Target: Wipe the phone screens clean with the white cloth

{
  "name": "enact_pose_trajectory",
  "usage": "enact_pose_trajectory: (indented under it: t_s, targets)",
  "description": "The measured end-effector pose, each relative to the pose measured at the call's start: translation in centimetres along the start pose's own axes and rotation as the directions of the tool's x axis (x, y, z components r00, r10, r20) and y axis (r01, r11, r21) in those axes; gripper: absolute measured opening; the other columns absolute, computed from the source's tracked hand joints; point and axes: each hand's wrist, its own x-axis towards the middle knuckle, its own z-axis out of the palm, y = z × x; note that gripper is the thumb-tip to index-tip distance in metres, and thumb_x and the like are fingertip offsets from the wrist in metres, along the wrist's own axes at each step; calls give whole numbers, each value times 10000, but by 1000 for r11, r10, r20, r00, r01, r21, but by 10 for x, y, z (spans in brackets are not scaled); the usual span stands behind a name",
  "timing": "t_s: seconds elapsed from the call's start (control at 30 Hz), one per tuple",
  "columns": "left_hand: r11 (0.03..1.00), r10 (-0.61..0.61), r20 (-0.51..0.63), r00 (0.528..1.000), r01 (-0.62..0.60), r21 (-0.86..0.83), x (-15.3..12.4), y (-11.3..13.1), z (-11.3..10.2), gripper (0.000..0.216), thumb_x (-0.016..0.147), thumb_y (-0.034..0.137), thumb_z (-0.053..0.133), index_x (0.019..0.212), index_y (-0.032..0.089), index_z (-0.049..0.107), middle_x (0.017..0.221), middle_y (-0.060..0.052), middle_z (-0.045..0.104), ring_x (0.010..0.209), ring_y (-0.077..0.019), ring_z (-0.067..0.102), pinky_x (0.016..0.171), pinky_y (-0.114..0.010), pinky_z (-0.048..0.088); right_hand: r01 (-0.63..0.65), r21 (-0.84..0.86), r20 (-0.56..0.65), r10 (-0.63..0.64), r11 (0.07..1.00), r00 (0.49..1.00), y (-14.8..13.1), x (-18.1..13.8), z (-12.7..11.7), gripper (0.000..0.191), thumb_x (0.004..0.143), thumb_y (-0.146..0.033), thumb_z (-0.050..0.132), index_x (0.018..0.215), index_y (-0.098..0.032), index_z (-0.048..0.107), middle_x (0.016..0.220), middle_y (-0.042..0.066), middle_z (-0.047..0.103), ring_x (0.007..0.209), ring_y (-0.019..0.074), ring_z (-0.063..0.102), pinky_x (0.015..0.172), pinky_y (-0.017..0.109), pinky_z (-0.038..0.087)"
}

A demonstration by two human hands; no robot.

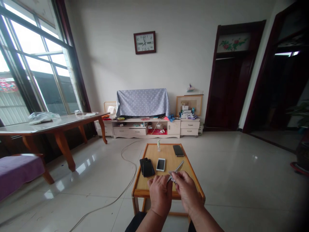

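Over the near end of a small wooden table (166, 151), my two hands meet around a slim silver object (179, 165). It points up and to the right and shows only its narrow side, so its exact kind is unclear. My left hand (160, 193) is closed on its lower end. My right hand (187, 190) pinches a small pale grey piece (173, 176), perhaps cloth, against it. Just beyond my hands lies a white phone (160, 164). Left of it, a black phone (148, 168) overlaps another dark phone (142, 162).
At the table's far end stand a small clear bottle (158, 146) and a dark phone (178, 150). A cable (122, 194) runs across the floor on the left. Beyond is a low white cabinet (173, 128); a long table (55, 124) stands by the window.
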Motion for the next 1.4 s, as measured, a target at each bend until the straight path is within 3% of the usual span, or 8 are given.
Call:
enact_pose_trajectory:
  t_s: [0.27,0.47,0.67,0.93,1.07,1.2,1.4]
  targets:
    - [999,42,-82,996,-40,20,-9,5,-25,156,961,339,497,1001,301,643,839,10,683,879,-190,582,801,-355,308,23,36,-86,-19,999,996,-36,2,5,416,637,-521,834,726,-204,580,639,-48,560,469,52,330,428,214,212]
    - [997,61,-165,984,-51,65,-10,9,-43,165,936,293,522,826,270,644,778,3,678,819,-186,584,751,-342,309,47,-51,115,-40,998,993,-35,-36,27,367,707,-489,805,736,-196,586,625,-49,539,507,65,366,463,217,258]
    - [991,133,-205,970,-124,57,-15,14,-59,145,938,317,533,1009,304,659,829,-1,693,847,-196,593,787,-358,320,36,41,-68,-33,998,997,-69,-18,14,417,609,-489,856,784,-212,599,617,-59,544,432,42,303,415,210,161]
    - [986,166,-205,965,-159,50,-12,17,-73,172,943,258,492,958,279,662,789,-10,662,832,-197,559,795,-373,307,65,-30,165,-59,997,984,-55,-76,42,407,684,-496,820,727,-191,554,604,-62,512,460,40,316,425,205,200]
    - [982,186,-206,961,-178,59,-15,24,-80,165,946,277,501,985,276,661,796,-13,665,841,-195,565,806,-366,317,12,57,81,-17,998,997,-77,-59,27,423,611,-468,867,769,-188,592,607,-63,533,430,24,277,405,190,149]
    - [977,213,-229,950,-205,57,-18,32,-86,155,947,308,519,995,277,663,812,-10,676,843,-190,574,835,-359,328,38,131,19,-41,991,999,-107,-39,8,436,574,-426,895,818,-184,626,688,-43,574,441,15,316,385,170,134]
    - [972,236,-223,946,-230,53,-19,40,-90,156,938,305,537,1022,278,667,825,-11,685,848,-190,581,831,-351,341,-25,184,108,5,983,994,-92,-66,15,391,633,-426,877,846,-180,659,672,-43,552,443,14,333,367,157,155]
